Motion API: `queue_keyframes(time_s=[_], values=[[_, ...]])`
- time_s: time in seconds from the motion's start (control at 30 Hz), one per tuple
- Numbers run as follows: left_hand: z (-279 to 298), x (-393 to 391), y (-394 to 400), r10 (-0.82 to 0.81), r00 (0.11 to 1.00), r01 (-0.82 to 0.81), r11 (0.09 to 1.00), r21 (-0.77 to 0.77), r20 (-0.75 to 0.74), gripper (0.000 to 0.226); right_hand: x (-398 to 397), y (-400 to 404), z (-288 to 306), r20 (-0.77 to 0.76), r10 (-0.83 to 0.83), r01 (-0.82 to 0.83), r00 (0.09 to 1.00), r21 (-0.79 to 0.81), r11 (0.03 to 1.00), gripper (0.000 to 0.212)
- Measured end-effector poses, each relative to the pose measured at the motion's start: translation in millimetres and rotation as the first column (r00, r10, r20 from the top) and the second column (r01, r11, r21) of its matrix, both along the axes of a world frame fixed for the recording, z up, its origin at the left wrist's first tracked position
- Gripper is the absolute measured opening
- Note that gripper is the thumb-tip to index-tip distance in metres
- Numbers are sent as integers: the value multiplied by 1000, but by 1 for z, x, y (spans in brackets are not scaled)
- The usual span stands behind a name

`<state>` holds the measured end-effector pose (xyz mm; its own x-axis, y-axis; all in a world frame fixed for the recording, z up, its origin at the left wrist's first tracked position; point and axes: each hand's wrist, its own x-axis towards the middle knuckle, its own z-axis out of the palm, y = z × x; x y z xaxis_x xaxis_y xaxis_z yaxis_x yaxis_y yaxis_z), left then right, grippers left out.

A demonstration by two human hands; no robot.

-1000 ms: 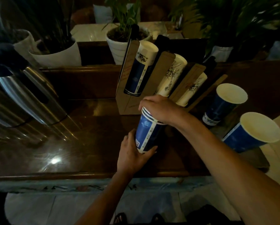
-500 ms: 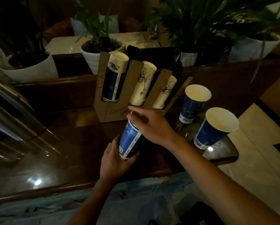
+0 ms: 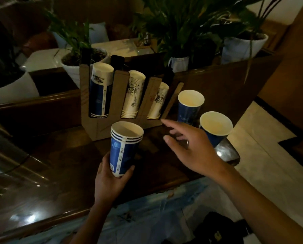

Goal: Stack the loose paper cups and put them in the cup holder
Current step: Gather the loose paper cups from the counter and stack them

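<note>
My left hand (image 3: pixel 110 180) grips the base of a stack of blue paper cups (image 3: pixel 123 148), held upright over the dark wooden counter. My right hand (image 3: pixel 191 148) hovers empty with fingers spread, just right of the stack and in front of two loose blue cups. One loose cup (image 3: pixel 190 106) stands beside the holder; the other (image 3: pixel 215 127) stands nearer the counter's right end. The brown cup holder (image 3: pixel 96 127) behind the stack has slanted slots with a blue stack (image 3: pixel 99 90) and two white stacks (image 3: pixel 133 97) (image 3: pixel 157 101) upside down.
A steel urn (image 3: pixel 4 155) fills the left side. White plant pots (image 3: pixel 73 67) (image 3: pixel 242 44) sit behind a wooden ledge (image 3: pixel 217 73). The counter's front edge (image 3: pixel 147 189) runs below my hands, and its right end drops off to light floor tiles (image 3: pixel 263 155).
My right hand lifted off the top of the blue stack and moved right toward the loose cups. The left hand kept hold of the stack. The camera view shifted right.
</note>
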<state>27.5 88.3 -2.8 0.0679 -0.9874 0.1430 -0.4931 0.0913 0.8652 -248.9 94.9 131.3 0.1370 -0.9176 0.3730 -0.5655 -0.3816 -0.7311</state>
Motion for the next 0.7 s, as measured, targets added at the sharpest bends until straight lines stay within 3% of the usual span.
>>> queue_keyframes(time_s=[0.1,0.2,0.27,0.33,0.4,0.5,0.7], values=[[-1,0,-2,11,1000,-11,1000,-2,26,98,-24,9,9,-102,-179,157,979,-189,969,44],[-3,0,-2,35,997,-34,999,-21,65,96,-46,7,14,-321,-541,422,777,-372,827,63],[-2,1,-1,33,997,-31,999,-25,66,97,-58,2,12,-448,-644,556,621,-328,764,84],[-1,2,-1,27,998,-26,999,-25,59,98,-67,-4,3,-515,-659,658,548,-221,720,97],[-1,2,-3,38,998,-37,999,-15,51,99,-73,-9,-9,-524,-645,696,556,-132,706,98],[-4,3,-4,56,997,-56,998,5,50,98,-77,-11,-23,-462,-613,665,641,-65,744,83],[-9,7,-6,65,997,-66,998,15,39,92,-62,-8,-29,-334,-428,444,840,-33,896,77]])
